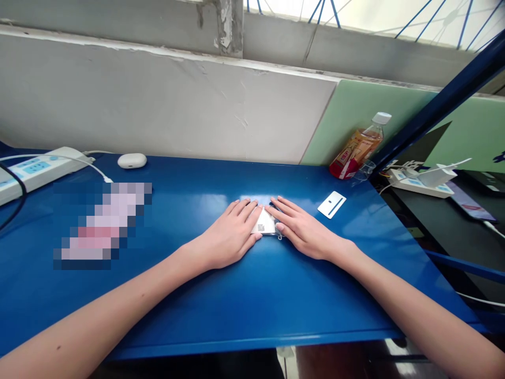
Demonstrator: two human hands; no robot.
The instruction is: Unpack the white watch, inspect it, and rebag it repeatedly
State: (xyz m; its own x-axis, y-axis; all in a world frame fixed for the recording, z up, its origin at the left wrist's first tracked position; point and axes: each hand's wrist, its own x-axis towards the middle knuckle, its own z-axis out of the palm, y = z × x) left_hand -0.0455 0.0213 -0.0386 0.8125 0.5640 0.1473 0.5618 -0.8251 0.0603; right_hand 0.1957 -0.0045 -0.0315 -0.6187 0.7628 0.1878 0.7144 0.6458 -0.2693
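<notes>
A small white card (264, 223) with a printed code patch lies on the blue desk between my hands. Its near edge looks clear and shiny, and a small ring-like bit shows at its right corner. My left hand (232, 231) rests flat at the card's left side, fingers stretched out and partly over it. From the right, my right hand (298, 226) reaches in with its fingers extended over the card's edge and its thumb by the right corner. The fingers hide parts of the card's outline. A second white card (332, 204) with a dark stripe lies beyond my right hand.
On the blue desk (268, 300), a white earbud case (132, 160) and a power strip (43, 171) stand at left, near a pixelated oblong thing (106, 221). A drink bottle (357, 152) leans by the blue post (442, 105). Another power strip (422, 183) sits far right.
</notes>
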